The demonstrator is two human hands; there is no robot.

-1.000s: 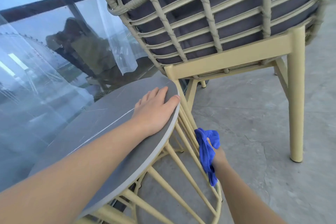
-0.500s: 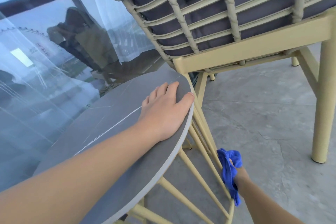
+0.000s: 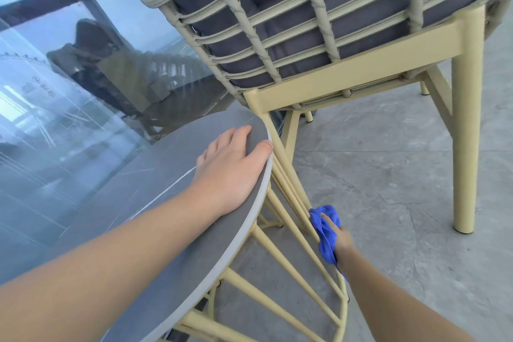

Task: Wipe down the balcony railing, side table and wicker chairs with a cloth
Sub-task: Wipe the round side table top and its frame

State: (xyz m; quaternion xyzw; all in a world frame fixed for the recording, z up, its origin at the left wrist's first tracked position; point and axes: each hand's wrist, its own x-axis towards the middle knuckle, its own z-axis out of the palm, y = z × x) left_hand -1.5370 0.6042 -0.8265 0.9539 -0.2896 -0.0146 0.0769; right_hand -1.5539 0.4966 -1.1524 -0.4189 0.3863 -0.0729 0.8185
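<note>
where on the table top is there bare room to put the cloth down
Bare grey side table top lies left of the left hand, toward the glass railing. The rim by the wicker chair is taken by that hand. Below, the table's yellow rods are crowded, where the right hand holds the blue cloth.

floor (image 3: 388, 175): grey stone | cushion (image 3: 361, 8): grey, in seat
</note>
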